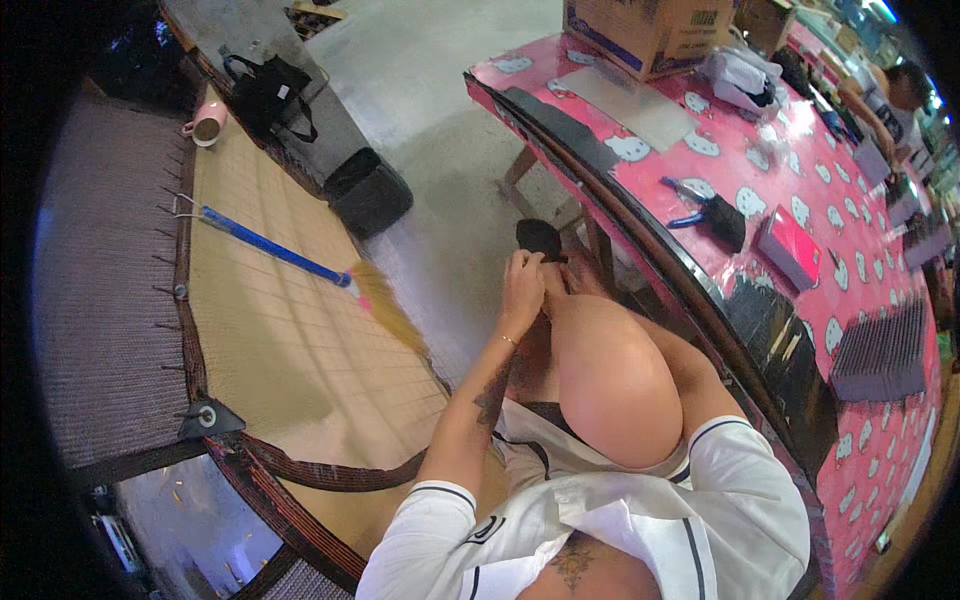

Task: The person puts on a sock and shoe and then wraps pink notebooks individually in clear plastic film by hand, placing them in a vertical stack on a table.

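Note:
One of my legs is bent up, its bare knee in front of me, with black footwear (540, 238) on the foot beyond it. At the ankle, my left hand (522, 288) is closed, fingers bent onto the top edge of the footwear. From the other side of the leg, my right hand (578, 276) reaches the same edge, its fingertips drawn together there; the leg hides most of it. Whether the footwear is a sock or a shoe is too small to tell.
Right, a pink patterned table (640, 190) bears a cardboard box (650, 35), blue-handled pliers (685, 205), a pink box (790, 248) and a stack of grey pieces (880, 350). Left, a blue-handled broom (275, 247) and a pink mug (208, 124) lie on tan matting. Another person (895, 100) works far right.

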Tool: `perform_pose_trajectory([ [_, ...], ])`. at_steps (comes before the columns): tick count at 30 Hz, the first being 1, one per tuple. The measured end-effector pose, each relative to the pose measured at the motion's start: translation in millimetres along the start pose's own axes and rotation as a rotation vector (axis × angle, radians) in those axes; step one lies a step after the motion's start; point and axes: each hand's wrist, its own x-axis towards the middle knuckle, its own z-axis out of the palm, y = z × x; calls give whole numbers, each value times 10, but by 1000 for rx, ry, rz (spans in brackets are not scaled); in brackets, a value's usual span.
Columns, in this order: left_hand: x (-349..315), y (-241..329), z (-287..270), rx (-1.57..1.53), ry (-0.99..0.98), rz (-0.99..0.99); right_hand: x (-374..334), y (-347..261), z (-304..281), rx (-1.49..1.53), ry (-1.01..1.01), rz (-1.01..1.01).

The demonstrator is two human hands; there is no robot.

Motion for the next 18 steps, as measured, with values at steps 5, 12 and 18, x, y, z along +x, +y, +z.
perform_pose_trajectory([
  [5,60,39,85,115,-226,84,155,-63,-134,-54,-128,215],
  [12,130,26,165,324,-189,-61,212,-360,-462,206,-510,192],
  [18,55,116,126,517,-385,-85,-81,-132,-218,-178,-176,428],
])
